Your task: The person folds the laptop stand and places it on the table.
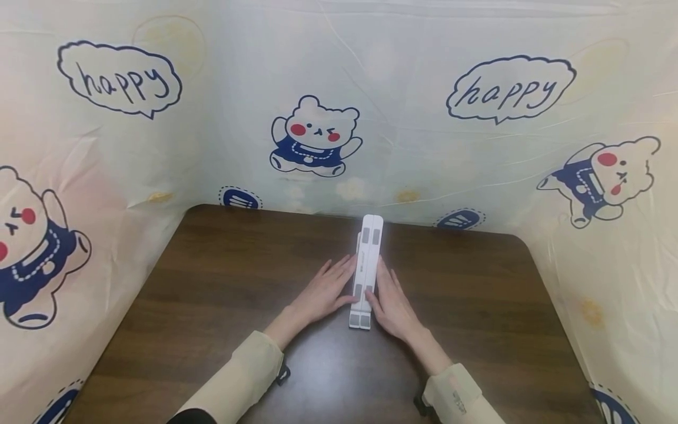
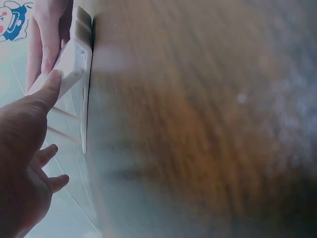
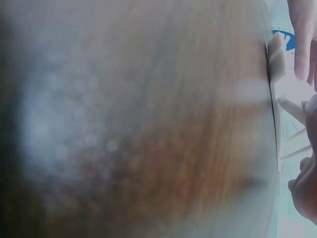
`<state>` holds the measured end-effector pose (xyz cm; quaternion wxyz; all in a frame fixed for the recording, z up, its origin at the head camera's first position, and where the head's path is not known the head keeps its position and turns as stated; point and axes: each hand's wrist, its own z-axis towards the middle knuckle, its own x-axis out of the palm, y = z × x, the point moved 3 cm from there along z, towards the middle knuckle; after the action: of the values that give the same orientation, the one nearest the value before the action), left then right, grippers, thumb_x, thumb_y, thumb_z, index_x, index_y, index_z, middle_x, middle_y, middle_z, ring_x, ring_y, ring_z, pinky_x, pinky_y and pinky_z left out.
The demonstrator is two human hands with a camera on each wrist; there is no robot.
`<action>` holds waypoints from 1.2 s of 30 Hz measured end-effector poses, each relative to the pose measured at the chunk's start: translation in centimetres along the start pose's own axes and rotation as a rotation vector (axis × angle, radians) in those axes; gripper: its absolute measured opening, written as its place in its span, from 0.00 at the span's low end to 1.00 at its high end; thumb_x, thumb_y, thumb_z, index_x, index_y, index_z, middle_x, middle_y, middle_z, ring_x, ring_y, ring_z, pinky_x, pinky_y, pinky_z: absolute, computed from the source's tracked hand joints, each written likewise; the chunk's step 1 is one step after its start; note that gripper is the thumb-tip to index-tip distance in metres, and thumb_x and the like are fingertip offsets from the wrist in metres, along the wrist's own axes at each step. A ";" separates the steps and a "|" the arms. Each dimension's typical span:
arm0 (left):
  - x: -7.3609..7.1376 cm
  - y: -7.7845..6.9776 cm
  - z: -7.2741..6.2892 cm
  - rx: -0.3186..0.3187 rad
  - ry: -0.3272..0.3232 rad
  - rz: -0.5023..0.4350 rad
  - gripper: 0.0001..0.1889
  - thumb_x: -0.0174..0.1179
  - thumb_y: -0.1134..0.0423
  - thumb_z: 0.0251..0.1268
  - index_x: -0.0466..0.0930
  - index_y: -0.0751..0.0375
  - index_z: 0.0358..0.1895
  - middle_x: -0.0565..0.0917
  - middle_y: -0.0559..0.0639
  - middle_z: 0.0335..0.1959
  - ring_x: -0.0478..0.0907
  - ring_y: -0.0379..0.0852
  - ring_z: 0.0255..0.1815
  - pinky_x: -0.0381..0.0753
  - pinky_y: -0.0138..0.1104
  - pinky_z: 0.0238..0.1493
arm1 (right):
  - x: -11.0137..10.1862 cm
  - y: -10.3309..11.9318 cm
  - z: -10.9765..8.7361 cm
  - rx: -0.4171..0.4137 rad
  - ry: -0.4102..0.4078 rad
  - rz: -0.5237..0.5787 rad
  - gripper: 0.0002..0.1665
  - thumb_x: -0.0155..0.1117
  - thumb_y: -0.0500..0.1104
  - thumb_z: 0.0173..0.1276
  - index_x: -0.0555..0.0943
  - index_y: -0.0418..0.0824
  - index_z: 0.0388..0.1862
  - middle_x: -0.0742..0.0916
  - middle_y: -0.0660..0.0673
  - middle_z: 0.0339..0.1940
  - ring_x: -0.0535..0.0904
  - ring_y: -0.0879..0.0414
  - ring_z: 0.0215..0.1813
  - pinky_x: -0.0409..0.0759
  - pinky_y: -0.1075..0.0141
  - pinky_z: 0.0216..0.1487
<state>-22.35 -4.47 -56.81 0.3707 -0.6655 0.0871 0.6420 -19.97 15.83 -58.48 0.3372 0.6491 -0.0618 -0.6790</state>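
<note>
A white folding laptop stand [image 1: 369, 247] with grey pads rests on the table, its two rails side by side and its long way running away from me. My left hand [image 1: 325, 290] touches its left side, fingers straight and thumb against the near part. From the right, my right hand [image 1: 397, 303] presses on the stand with extended fingers, its thumb at the near pads. In the left wrist view, the left thumb [image 2: 52, 84] lies at a raised arm of the stand [image 2: 74, 74]. The right wrist view shows the stand's near end [image 3: 276, 59] low on the table.
The brown wooden table [image 1: 212, 282] has rounded back corners. Around its back and sides hangs a pale cloth [image 1: 402, 153] printed with bears and "happy" bubbles. Dark straps with small buckles [image 1: 283, 373] sit at the sleeve cuffs.
</note>
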 end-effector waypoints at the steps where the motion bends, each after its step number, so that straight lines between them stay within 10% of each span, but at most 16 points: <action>1: 0.0 0.0 0.0 0.000 0.003 0.008 0.50 0.63 0.41 0.81 0.47 0.60 0.91 0.55 0.57 0.92 0.57 0.59 0.92 0.56 0.63 0.90 | 0.0 -0.1 -0.1 0.000 0.001 -0.001 0.52 0.54 0.48 0.89 0.33 0.43 0.94 0.48 0.40 0.96 0.49 0.44 0.95 0.51 0.36 0.92; 23: 0.4 -0.6 -2.6 -0.022 0.088 0.102 0.56 0.62 0.30 0.76 0.45 0.58 0.92 0.47 0.57 0.94 0.50 0.57 0.95 0.55 0.61 0.91 | -0.7 0.3 -2.0 0.004 0.032 -0.142 0.50 0.59 0.51 0.87 0.45 0.38 0.94 0.54 0.36 0.95 0.49 0.42 0.95 0.55 0.45 0.93; 36: 0.5 -1.0 -4.2 -0.043 0.208 0.131 0.53 0.54 0.23 0.76 0.63 0.65 0.86 0.60 0.60 0.91 0.56 0.58 0.93 0.59 0.60 0.91 | -0.2 -0.3 -4.6 0.041 0.251 -0.164 0.51 0.56 0.63 0.87 0.54 0.35 0.92 0.58 0.37 0.94 0.51 0.40 0.95 0.55 0.45 0.93</action>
<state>-18.39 -6.16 -57.32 0.3026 -0.7290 0.1547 0.5942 -15.81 17.81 -59.12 0.2724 0.7384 0.0203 -0.6165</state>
